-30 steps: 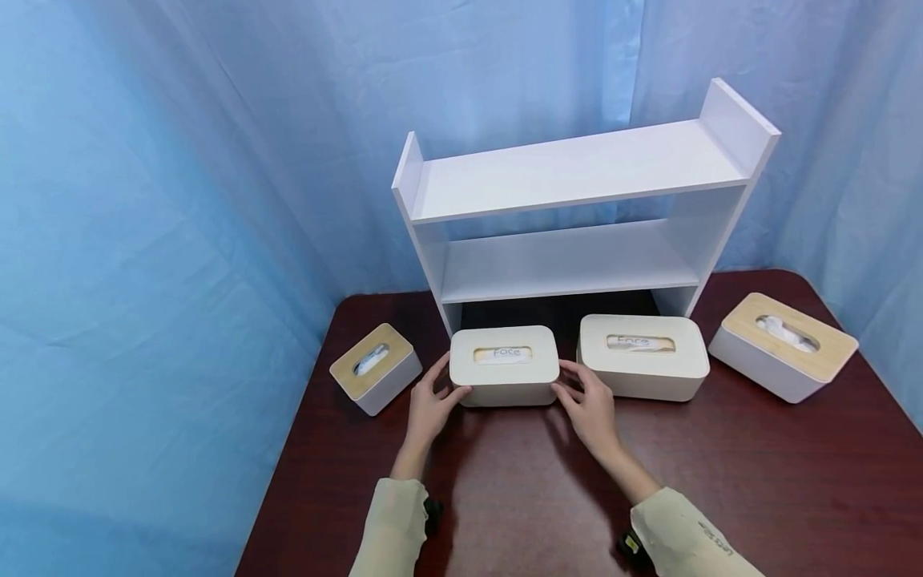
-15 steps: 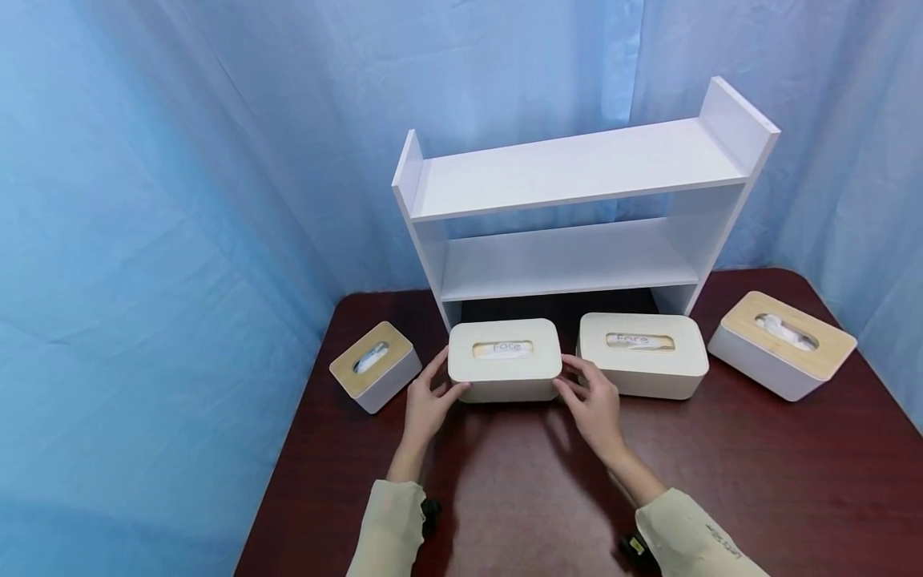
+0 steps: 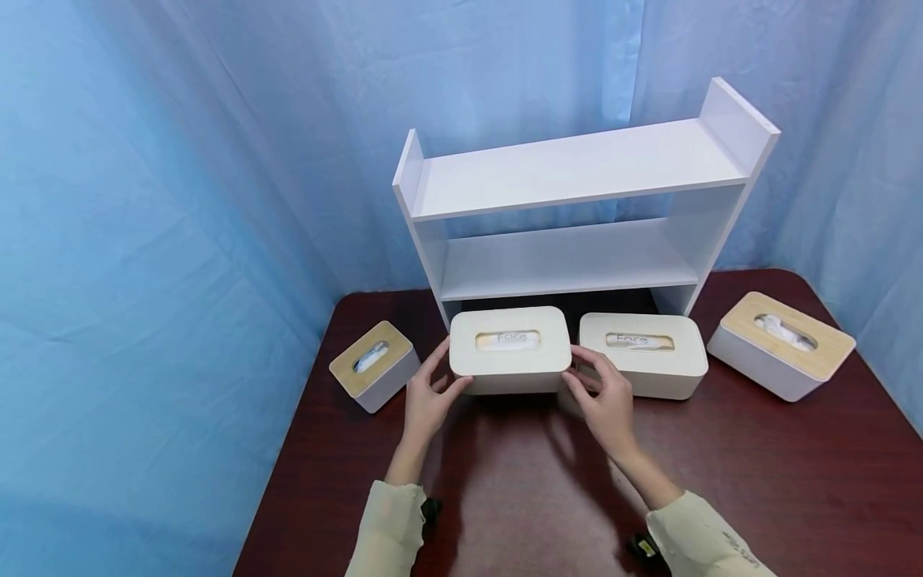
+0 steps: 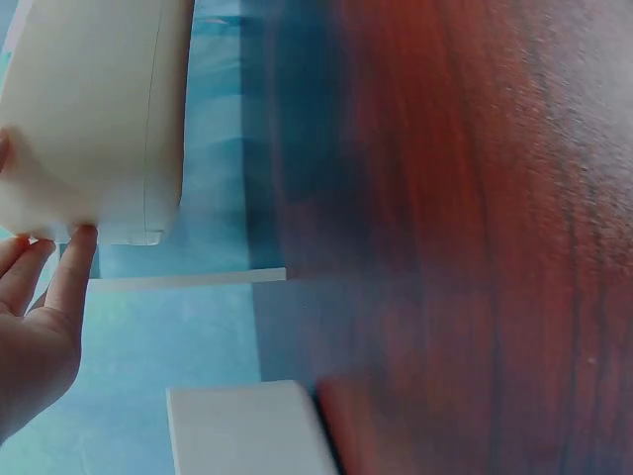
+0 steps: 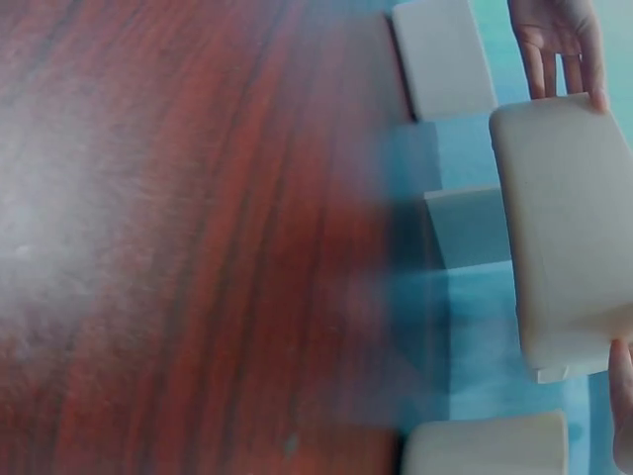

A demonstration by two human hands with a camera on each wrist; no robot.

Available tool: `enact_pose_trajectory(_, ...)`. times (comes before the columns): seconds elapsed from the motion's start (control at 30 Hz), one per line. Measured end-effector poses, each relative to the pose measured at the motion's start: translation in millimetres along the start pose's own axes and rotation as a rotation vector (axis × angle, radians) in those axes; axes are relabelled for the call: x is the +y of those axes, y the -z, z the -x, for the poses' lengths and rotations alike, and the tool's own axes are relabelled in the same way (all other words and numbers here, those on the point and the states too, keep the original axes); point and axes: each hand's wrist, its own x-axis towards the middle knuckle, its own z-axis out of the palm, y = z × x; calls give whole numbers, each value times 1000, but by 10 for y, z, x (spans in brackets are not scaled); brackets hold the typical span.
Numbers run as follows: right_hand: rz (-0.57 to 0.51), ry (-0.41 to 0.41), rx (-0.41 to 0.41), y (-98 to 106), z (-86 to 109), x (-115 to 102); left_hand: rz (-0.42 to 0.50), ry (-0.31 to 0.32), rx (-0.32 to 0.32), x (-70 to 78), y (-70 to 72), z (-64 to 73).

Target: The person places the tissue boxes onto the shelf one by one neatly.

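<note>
Between both hands a cream tissue box [image 3: 509, 361] with "Face" showing in its slot is held up off the table, in front of the white shelf [image 3: 562, 256]. At its left end my left hand [image 3: 427, 405] grips it, thumb on the front and fingers around the side. My right hand [image 3: 607, 407] pinches the opposite end the same way. In the right wrist view the raised box [image 5: 569, 233] spans from one hand to the other. A second cream tissue box [image 3: 643, 362] stands on the table just right of my right hand.
A small wood-topped tissue box [image 3: 385, 377] sits left of my left hand. A larger wood-topped tissue box [image 3: 782, 346] stands at the far right. The shelf has two visible boards, and blue curtains [image 3: 216, 240] hang behind the dark red table [image 3: 519, 497].
The held tissue box has risen off the table and come closer to the head camera, both hands rising with it. My right hand has shifted slightly right. The other boxes stay put.
</note>
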Motion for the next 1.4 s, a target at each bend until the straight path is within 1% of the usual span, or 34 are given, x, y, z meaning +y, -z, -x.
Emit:
enact_pose_trajectory(0.2,-25,8,7,51,-57,-95,18,-27,30,-134,-34,-61)
enact_pose_trajectory(0.3,-23,35,17,69,-100,-152,25,-48,39,-102,-30,-76)
enact_pose_trajectory(0.37,-22,48,21,81,-128,-195,29,-73,44,-61,-19,-87)
enact_pose_trajectory(0.53,-27,57,33,97,-201,-282,47,-88,27,264,43,-71)
enact_pose_trajectory(0.6,-36,58,38,103,-230,-308,50,-81,22,394,63,-64)
enact_pose_trajectory(0.63,-33,61,39,107,-245,-318,43,-89,24,422,66,-69)
enact_pose_trajectory(0.77,-23,78,41,123,-302,-351,34,-103,42,514,75,-94)
enact_pose_trajectory(1.07,-13,130,70,133,-465,-415,33,-166,71,665,84,-194)
enact_pose_trajectory(1.23,6,147,75,129,-563,-444,48,-182,70,711,84,-279)
enact_pose_trajectory(1.4,-8,153,85,107,-643,-453,78,-192,69,736,81,-352)
